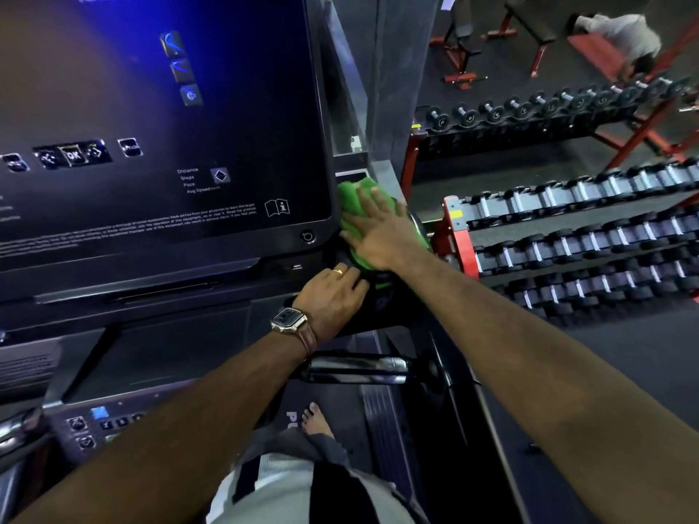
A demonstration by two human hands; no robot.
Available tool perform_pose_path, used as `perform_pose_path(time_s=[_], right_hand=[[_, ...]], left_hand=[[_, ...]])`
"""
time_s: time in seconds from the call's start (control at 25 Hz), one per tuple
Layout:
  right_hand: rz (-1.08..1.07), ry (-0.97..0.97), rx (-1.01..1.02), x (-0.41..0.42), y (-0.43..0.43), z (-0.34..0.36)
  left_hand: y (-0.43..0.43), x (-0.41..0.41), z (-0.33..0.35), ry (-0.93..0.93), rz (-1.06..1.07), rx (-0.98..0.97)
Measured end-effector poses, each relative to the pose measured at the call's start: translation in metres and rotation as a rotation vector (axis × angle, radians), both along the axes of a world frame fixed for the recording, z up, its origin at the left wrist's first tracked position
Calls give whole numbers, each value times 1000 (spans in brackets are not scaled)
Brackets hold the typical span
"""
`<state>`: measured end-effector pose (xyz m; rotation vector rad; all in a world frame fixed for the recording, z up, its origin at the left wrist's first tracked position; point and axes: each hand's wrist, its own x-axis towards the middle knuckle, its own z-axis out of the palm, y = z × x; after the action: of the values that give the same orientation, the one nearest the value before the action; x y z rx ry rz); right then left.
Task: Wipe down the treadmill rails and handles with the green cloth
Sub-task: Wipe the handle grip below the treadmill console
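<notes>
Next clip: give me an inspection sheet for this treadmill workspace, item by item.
Surface: treadmill belt, dark, with a bare foot standing on it.
Job's things: green cloth spread at the right edge of the console screen; silver grip bar lower down, untouched.
Clutter: nothing seen.
Hands: right hand presses flat on the green cloth, fingers straight; left hand, with watch and ring, curls over the dark handle just below the cloth.
Cables: nothing seen.
Surroundings: dumbbell racks to the right; a person on a red bench beyond them.
</notes>
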<state>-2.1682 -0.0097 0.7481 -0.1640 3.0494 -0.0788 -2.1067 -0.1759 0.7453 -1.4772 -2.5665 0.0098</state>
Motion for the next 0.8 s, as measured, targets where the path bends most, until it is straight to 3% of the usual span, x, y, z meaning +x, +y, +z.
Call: perform_pose_path(time_s=[0.12, 0.32, 0.44, 0.52, 0.68, 0.8], right_hand=[[290, 15, 12, 43, 20, -14], [-67, -65, -19, -7, 12, -3], [137, -45, 2, 12, -18, 0], [167, 2, -49, 43, 7, -10], [-262, -42, -256, 23, 49, -13], [-553, -102, -632, -22, 65, -12]], left_hand=[[-7, 4, -4, -11, -46, -30], [-10, 1, 7, -67, 51, -39], [-9, 1, 7, -88, 34, -53], [-12, 2, 6, -67, 35, -60], [-6, -2, 15, 18, 37, -3], [-4, -12, 17, 20, -4, -55]])
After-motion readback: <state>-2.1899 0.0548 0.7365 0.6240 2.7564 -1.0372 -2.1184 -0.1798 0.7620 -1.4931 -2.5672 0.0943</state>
